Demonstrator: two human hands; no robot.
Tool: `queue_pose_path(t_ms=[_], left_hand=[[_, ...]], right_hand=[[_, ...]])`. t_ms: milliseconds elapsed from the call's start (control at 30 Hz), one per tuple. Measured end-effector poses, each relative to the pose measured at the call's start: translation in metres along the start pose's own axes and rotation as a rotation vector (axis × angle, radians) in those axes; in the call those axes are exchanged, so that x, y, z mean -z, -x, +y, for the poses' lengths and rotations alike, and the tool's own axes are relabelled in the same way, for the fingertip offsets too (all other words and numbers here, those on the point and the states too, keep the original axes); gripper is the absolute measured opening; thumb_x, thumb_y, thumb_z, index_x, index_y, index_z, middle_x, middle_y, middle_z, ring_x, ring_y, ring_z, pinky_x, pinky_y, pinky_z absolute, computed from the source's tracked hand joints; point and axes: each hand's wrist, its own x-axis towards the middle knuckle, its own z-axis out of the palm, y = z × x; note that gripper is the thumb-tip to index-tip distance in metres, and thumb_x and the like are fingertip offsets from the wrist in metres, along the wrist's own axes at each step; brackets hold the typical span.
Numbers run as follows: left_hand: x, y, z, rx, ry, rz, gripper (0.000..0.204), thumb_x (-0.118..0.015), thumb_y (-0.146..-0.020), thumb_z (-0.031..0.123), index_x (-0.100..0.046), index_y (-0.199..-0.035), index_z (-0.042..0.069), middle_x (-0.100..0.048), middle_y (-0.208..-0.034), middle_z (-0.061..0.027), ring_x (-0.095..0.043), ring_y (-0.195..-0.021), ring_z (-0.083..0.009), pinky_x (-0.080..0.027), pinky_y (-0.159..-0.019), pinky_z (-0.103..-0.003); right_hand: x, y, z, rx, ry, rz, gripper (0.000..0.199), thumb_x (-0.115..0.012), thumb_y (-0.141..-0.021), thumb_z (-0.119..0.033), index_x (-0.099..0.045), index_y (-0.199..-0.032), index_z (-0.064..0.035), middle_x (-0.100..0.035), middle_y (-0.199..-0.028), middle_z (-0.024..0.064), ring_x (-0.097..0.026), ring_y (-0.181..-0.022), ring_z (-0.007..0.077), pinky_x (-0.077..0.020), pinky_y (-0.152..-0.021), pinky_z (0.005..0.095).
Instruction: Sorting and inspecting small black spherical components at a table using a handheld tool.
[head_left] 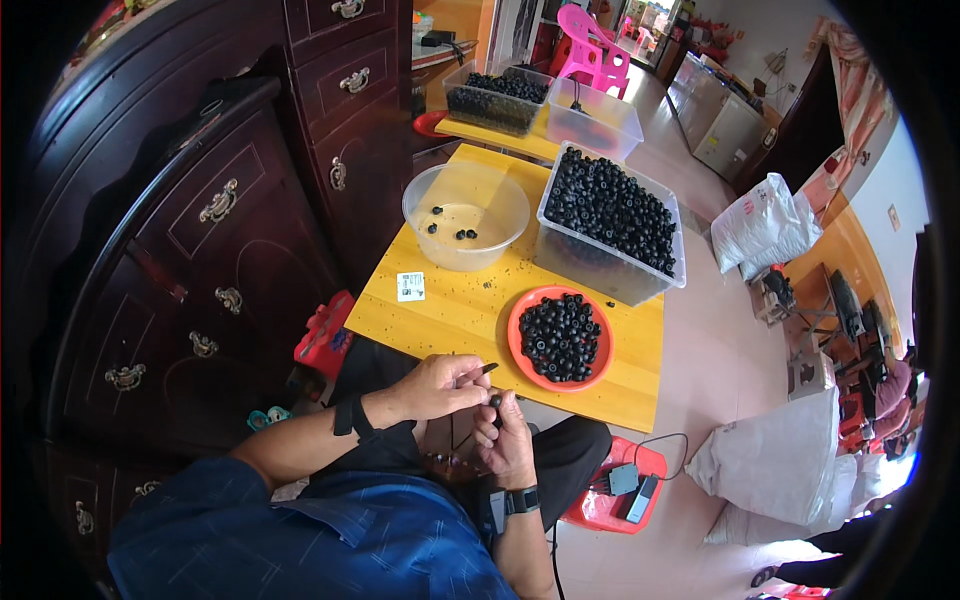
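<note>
Red plate (514, 346) and clear bin (580, 263) hold black pieces (561, 338); hands (440, 386) pinch tool (490, 368) and piece (495, 401).

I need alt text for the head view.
A person's left hand holds a thin dark tool, the right hand a small black part. On the yellow table, a red plate and clear bin hold many similar ones, a clear bowl few.

A dark cabinet (180, 265) with ornate metal handles (229, 300) fills the left. At the far end stands a pink chair (583, 48), with a grey appliance (735, 140) to its right. A curtain (856, 115) hangs at upper right, near white sacks (755, 228). Lower, beside a large pale sack (785, 455), a person (891, 390) shows small. A red stool (598, 514) carries a grey box (622, 480) and a dark device (641, 500).
</note>
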Motion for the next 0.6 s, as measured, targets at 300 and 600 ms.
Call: queue_pose_path(t_ms=[300, 600], left_hand=[[0.013, 0.003, 0.012, -0.158, -0.489, -0.079, 0.024, -0.063, -0.089, 0.026, -0.059, -0.091, 0.003, -0.065, -0.079, -0.0165, -0.065, -0.074, -0.0342, -0.048, -0.065, -0.042], [0.01, 0.001, 0.009, -0.195, -0.572, -0.047, 0.029, -0.069, -0.084, 0.029, -0.063, -0.1, 0.005, -0.066, -0.083, -0.0153, -0.065, -0.08, -0.0353, -0.049, -0.071, -0.044]], right_hand=[[-0.006, 0.0, -0.006, -0.023, -0.004, 0.027, 0.038, -0.048, -0.102, -0.043, -0.054, -0.096, -0.0067, -0.047, -0.076, -0.0012, -0.037, -0.055, 0.0055, -0.0333, -0.047, 0.0182], [-0.002, -0.003, -0.002, -0.046, -0.039, 0.089, 0.034, -0.051, -0.101, -0.041, -0.056, -0.095, -0.0074, -0.051, -0.077, -0.001, -0.041, -0.055, 0.0053, -0.0347, -0.046, 0.0179]])
